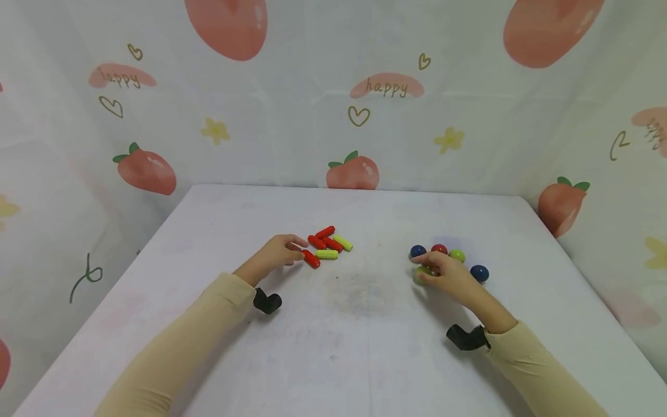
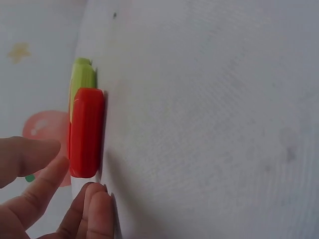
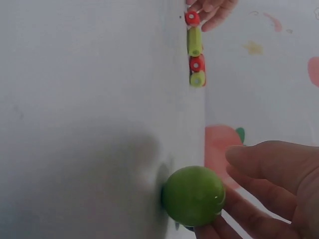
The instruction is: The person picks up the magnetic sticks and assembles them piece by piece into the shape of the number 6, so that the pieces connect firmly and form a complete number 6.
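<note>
While the near green ball (image 3: pixel 194 195) appeared to rest on the desk (image 1: pixel 312 359), the right grip (image 1: pixel 450 278) arched over it without a visible firm hold; its fingers were loosely bent, and whether they touched the ball could not be told for certain. Well to the left of that ball, the left grip (image 1: pixel 276 253) was at the nearest red cylinder (image 1: pixel 311 259), digits spread loosely about one end and not evidently pinching. Also left of the near green ball, and mostly a little beyond it, lay three other red cylinders (image 1: pixel 325 233) and two yellow-green cylinders (image 1: pixel 326 254). Just beyond the same ball were one blue ball (image 1: pixel 418 251), a red ball (image 1: pixel 439 249) and the farther green ball (image 1: pixel 457 255), with a second blue ball (image 1: pixel 479 273) to its right. Judging by this layout, the work seemed at an early stage: round and long pieces lay in separate loose clusters, though colours were mixed within each. Neither grip seemed to have secured its piece, so grasping the ball and the cylinder, and any moving of them, looked left to do.
</note>
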Motion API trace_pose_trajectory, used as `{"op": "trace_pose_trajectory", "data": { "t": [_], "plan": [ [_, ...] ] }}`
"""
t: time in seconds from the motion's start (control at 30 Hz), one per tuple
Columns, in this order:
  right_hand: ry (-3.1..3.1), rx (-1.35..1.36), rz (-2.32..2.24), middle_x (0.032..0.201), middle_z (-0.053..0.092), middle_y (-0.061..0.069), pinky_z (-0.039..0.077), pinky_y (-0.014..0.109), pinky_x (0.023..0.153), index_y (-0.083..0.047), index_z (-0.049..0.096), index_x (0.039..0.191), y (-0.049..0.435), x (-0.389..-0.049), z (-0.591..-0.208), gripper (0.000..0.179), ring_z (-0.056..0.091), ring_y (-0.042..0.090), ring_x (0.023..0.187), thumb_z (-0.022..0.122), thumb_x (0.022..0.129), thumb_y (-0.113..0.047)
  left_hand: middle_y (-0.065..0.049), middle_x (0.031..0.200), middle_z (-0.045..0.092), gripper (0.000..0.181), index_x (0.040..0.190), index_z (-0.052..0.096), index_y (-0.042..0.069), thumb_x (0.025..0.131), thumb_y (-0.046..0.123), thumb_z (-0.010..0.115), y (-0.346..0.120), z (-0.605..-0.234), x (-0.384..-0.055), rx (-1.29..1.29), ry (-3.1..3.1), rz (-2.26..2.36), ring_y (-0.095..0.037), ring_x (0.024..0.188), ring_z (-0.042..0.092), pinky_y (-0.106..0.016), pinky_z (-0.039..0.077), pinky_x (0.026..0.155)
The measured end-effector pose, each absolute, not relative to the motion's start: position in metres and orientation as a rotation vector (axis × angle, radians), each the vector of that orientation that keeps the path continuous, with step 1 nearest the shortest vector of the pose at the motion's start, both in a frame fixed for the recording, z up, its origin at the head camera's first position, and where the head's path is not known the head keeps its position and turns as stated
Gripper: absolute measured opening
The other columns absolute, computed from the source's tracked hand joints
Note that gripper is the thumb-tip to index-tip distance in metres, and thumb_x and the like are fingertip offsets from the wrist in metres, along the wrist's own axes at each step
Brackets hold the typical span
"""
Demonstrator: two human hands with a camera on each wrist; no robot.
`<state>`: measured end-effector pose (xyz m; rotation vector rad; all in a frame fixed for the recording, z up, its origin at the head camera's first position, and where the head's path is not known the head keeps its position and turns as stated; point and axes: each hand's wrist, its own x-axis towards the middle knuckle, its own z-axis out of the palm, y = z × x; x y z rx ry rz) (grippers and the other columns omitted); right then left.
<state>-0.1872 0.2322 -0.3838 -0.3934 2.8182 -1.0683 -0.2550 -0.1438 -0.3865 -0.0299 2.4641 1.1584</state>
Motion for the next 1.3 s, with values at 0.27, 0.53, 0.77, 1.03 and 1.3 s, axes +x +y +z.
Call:
{"op": "trace_pose_trajectory", "data": {
  "t": [0.27,0.53,0.77,1.03,1.3],
  "plan": [
    [2.793,-0.461,-1.024,0.124,0.069,0.022,0.055,0.05,0.099,0.001,0.069,0.119,0.228,-0.186,-0.391,0.03,0.066,0.034,0.112,0.073,0.09,-0.005,-0.017,0.129,0.062,0.033,0.129,0.066,0.011,0.096,0.013,0.065,-0.143,-0.389,-0.259,-0.006,2.478,1.096,-0.024,0.1,0.064,-0.03,0.052,0.086],
    [2.753,-0.433,-1.038,0.123,0.067,0.025,0.057,0.05,0.096,0.001,0.069,0.118,0.228,-0.184,-0.391,0.031,0.068,0.04,0.114,0.076,0.09,-0.009,-0.014,0.117,0.064,0.028,0.122,0.069,0.011,0.094,0.011,0.069,-0.142,-0.387,-0.261,0.034,2.523,1.012,-0.022,0.097,0.06,-0.026,0.049,0.079],
    [2.759,-0.408,-1.028,0.124,0.068,0.024,0.058,0.048,0.094,-0.001,0.071,0.117,0.228,-0.186,-0.392,0.03,0.068,0.04,0.113,0.077,0.09,-0.013,-0.013,0.11,0.063,0.024,0.116,0.07,0.01,0.092,0.009,0.073,-0.141,-0.385,-0.264,0.043,2.553,0.954,-0.022,0.093,0.058,-0.023,0.047,0.074],
    [2.749,-0.388,-1.024,0.124,0.068,0.024,0.058,0.047,0.093,-0.001,0.071,0.117,0.228,-0.188,-0.392,0.03,0.068,0.041,0.114,0.076,0.09,-0.014,-0.009,0.104,0.063,0.022,0.111,0.071,0.011,0.09,0.009,0.077,-0.141,-0.383,-0.264,0.071,2.569,0.887,-0.023,0.096,0.056,-0.026,0.047,0.077],
    [2.739,-0.356,-0.997,0.128,0.067,0.025,0.057,0.049,0.096,-0.002,0.07,0.119,0.228,-0.189,-0.392,0.032,0.066,0.043,0.118,0.076,0.091,-0.018,-0.005,0.092,0.064,0.018,0.103,0.074,0.01,0.087,0.012,0.081,-0.133,-0.378,-0.252,0.181,2.604,0.88,-0.02,0.09,0.057,-0.024,0.046,0.072]
  ]
}}
